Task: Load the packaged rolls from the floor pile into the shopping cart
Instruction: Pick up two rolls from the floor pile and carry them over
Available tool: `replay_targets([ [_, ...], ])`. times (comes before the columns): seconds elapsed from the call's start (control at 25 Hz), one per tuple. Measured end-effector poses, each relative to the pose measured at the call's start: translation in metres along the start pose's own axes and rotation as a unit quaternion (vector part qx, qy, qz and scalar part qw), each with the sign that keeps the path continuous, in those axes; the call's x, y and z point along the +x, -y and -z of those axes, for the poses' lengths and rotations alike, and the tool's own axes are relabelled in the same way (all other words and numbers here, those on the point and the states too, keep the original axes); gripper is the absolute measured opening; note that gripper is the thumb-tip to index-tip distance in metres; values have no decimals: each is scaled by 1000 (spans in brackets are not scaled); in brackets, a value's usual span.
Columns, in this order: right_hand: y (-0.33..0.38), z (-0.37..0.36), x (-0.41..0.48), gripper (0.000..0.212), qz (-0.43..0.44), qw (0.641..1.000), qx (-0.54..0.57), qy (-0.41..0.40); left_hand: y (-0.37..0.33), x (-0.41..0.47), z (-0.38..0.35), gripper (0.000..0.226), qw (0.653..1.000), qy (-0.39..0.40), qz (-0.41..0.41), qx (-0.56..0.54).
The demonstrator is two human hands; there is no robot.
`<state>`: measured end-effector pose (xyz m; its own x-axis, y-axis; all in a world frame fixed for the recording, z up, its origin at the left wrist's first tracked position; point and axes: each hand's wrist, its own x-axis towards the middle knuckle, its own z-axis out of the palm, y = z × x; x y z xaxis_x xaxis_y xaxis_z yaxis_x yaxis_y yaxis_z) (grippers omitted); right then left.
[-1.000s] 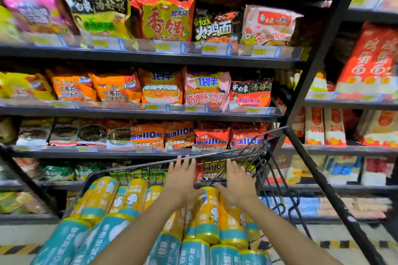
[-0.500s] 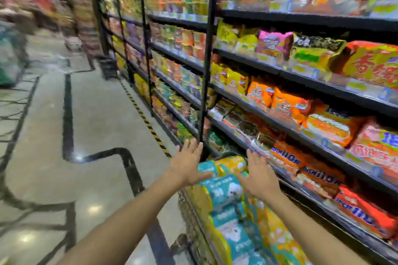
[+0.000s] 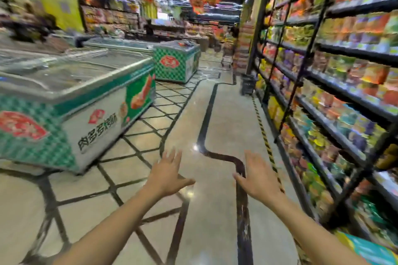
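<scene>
Both of my hands hang in the air over the aisle floor, holding nothing. My left hand (image 3: 167,173) has its fingers spread and straight. My right hand (image 3: 257,176) is also flat with fingers extended, about a hand's width to the right. A corner of a teal and yellow packaged roll (image 3: 366,247) shows at the bottom right edge. The rest of the shopping cart is out of frame. No floor pile of rolls is in view.
Chest freezers (image 3: 71,101) with green checkered sides line the left of the aisle. Black shelving (image 3: 323,97) full of snack packets runs along the right, with a yellow-black floor stripe (image 3: 263,135) beside it. A dark basket (image 3: 248,84) stands on the floor further down.
My view has swung left, from the loaded cart at the shelves to the open aisle. My hands came off the rolls in the cart and now hover over the floor.
</scene>
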<state>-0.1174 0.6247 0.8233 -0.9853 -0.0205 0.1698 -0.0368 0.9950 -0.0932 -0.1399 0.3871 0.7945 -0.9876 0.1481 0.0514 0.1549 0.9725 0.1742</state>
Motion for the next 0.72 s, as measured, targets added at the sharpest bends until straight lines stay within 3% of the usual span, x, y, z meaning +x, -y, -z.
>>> replay_targets([
  [0.16,121,-32,61,75,96,993,66,32,129,-1,17,102,995,-4,103,7],
  [0.32,213,-63,109,75,160,981,95,52,211,13,28,99,990,3,144,6],
  [0.72,305,-162,280,70,241,962,70,104,317,145,-17,101,976,13,217,-19],
])
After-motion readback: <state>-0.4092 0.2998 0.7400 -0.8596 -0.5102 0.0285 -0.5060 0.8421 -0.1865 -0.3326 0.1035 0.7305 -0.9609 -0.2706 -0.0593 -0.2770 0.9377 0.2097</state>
